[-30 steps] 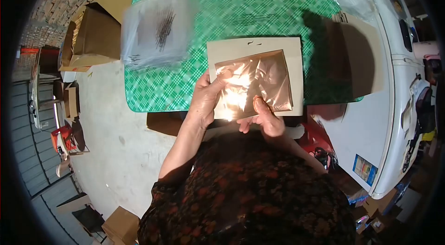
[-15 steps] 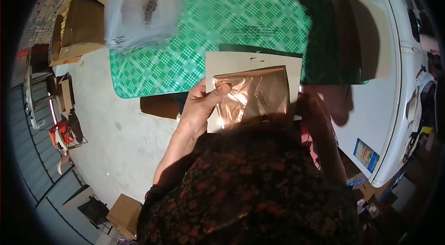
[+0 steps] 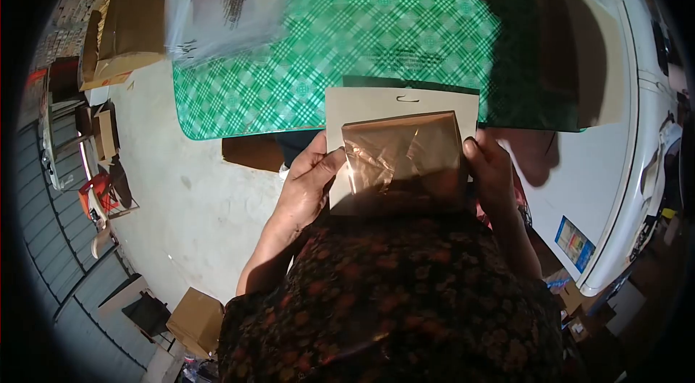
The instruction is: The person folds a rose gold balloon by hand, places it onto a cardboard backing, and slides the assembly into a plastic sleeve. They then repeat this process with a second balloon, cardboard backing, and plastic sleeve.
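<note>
In front of my body I hold a cream card (image 3: 369, 102) with a hang slot near its top edge. On the card's face lies a folded, shiny copper-coloured sheet (image 3: 405, 155), wrinkled, its lower part in shadow. My left hand (image 3: 304, 184) grips the card's left edge, thumb on the front at the sheet's side and fingers behind. My right hand (image 3: 496, 173) pinches the right edge, its thumb at the front and the other fingers mostly hidden. Just beyond the card, small printed warning text (image 3: 405, 59) shows over the green checked tablecloth (image 3: 347, 14).
A stack of clear plastic bags (image 3: 224, 6) lies at the table's left. Open cardboard boxes (image 3: 130, 28) stand beyond it, and another box (image 3: 195, 319) sits on the floor at lower left. A white vehicle (image 3: 615, 187) is close on my right.
My left thumb has slid from the copper sheet's face to its left side. My right hand has come to the card's right edge. The sheet sits slightly lower and straighter.
</note>
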A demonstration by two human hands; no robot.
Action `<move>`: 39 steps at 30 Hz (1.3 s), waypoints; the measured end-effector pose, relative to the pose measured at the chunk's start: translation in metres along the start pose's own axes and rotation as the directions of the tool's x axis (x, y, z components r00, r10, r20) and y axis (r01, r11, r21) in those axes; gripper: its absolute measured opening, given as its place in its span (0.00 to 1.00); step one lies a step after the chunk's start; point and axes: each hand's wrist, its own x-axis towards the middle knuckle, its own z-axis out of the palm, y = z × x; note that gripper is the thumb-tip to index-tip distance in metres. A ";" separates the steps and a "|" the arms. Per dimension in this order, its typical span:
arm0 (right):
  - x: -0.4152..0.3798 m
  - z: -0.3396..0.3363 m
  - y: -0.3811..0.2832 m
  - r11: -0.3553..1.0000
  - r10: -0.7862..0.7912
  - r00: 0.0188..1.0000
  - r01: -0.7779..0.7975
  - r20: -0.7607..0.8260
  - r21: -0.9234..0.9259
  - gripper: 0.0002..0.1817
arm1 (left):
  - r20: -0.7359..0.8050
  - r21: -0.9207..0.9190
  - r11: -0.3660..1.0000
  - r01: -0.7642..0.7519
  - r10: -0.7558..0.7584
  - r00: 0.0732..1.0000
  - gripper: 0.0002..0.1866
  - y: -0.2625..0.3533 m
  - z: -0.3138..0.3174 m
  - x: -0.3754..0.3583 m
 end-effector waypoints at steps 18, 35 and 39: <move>-0.011 0.006 0.013 1.000 0.016 0.996 -0.014 0.085 -0.023 0.22 | -0.181 0.165 0.985 -0.059 0.088 0.979 0.13 -0.034 -0.024 -0.031; -0.010 0.012 -0.005 0.977 0.111 0.991 -0.122 0.072 0.174 0.13 | -0.146 0.004 1.000 0.014 -0.013 0.989 0.15 -0.022 -0.023 -0.022; -0.009 0.010 0.011 0.997 0.066 0.997 -0.064 0.043 -0.039 0.16 | -0.183 0.013 0.998 0.054 -0.051 0.982 0.07 -0.027 -0.031 -0.027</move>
